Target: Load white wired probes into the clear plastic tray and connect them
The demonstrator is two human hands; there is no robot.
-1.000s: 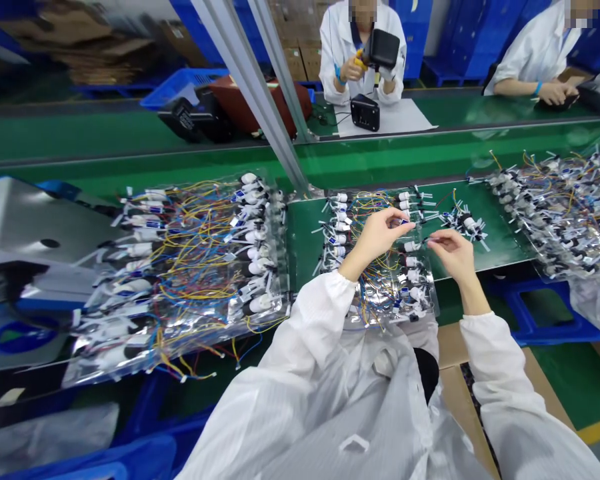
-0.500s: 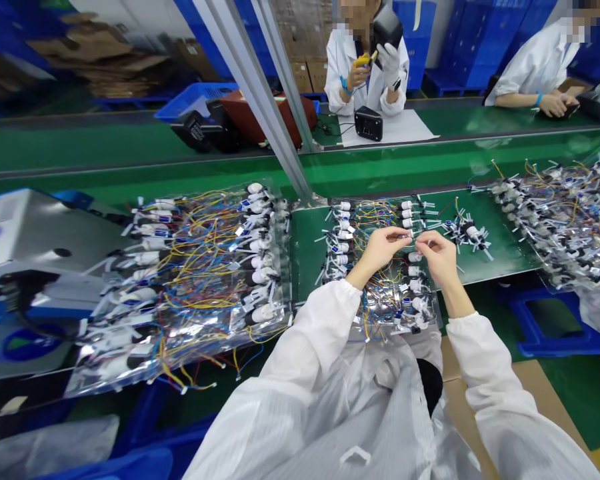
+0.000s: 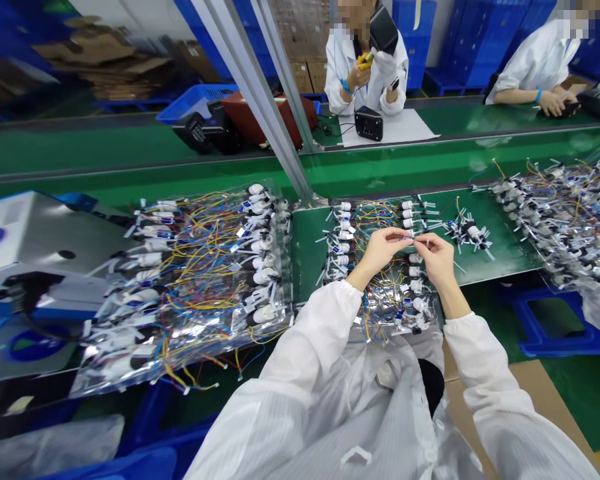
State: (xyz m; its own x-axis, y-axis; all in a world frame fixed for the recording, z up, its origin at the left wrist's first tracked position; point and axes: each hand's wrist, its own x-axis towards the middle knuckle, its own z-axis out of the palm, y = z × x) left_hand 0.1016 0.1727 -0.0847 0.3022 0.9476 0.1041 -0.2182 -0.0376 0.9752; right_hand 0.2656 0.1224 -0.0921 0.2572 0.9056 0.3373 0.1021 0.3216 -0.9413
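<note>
My left hand (image 3: 386,248) is closed in a pinch over the right row of the middle batch. Its fingertips are around a small piece, mostly hidden, that I cannot make out. My right hand (image 3: 437,259) pinches a thin pale strip (image 3: 427,244), and its fingertips meet those of the left. Beneath both hands lies a clear plastic sheet (image 3: 384,308) with two rows of small white cylindrical parts (image 3: 414,271). Yellow, blue and red wires (image 3: 375,213) tangle between the rows. Pale strips stick out from many parts.
A larger wired batch (image 3: 207,267) lies left, beside a grey-blue machine (image 3: 75,247). Another batch (image 3: 560,213) is at right, with a loose cluster (image 3: 470,231) nearer. A metal post (image 3: 260,87) rises ahead. Two co-workers sit across the green bench (image 3: 400,167); one holds a yellow tool (image 3: 365,61).
My right hand has shifted slightly left, closing the small gap to the left hand's fingertips. The left hand has hardly moved. The co-worker opposite has lowered the yellow tool a little.
</note>
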